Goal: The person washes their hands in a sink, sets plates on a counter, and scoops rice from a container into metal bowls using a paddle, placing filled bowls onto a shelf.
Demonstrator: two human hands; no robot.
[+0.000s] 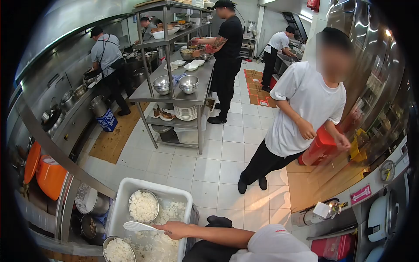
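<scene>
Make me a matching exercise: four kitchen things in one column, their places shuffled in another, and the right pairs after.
Things
1. White rice paddle
2. Farther bowl of rice
3. Stacks of steel bowls
4. Stack of white plates

Places
A. On top of the steel table
B. On the shelf under that tabletop
C. In the camera wearer's right hand
D. Inside the white tub

Pairs: 1-C; 2-D; 3-A; 4-B
</scene>
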